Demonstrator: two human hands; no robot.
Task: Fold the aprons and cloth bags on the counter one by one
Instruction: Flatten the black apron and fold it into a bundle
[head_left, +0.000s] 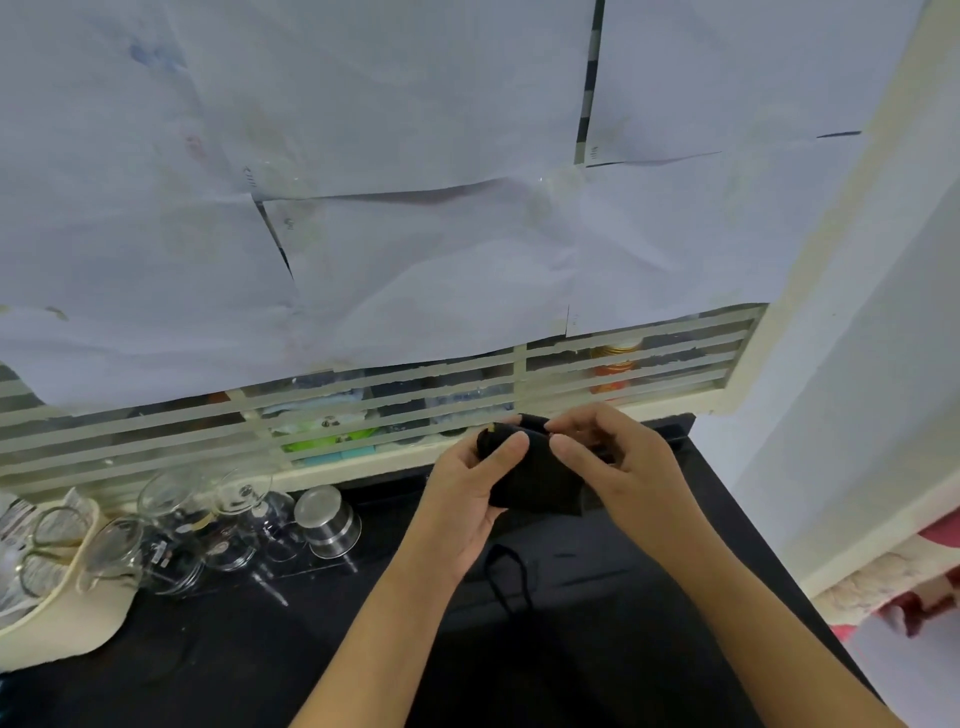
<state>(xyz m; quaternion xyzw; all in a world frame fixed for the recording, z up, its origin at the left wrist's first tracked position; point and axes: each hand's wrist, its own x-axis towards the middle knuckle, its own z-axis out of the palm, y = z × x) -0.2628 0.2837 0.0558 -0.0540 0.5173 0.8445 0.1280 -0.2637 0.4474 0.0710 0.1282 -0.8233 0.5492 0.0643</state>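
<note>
Midway, judging by the bundle: a small black cloth (535, 483) is already folded down to a compact wad, held in the air at centre frame, above the dark surface (260, 649). Whether it is an apron or a bag I cannot tell.

- Left hand (467, 493) grips the wad's 9 o'clock side, thumb on top and fingers curled under.
- Right hand (618, 467) pinches its upper edge at 2 o'clock, fingers bent around the fabric.

At 6 o'clock from the wad, a black strap loop (511, 577) lies on the surface, seemingly part of another dark cloth not yet folded; black on black, so its outline is unclear.

No finished stack is in view. This piece likely needs a last tuck and setting down.

At 9 o'clock, well apart, are drinking glasses (171, 525) and a steel cup (327, 519).
</note>
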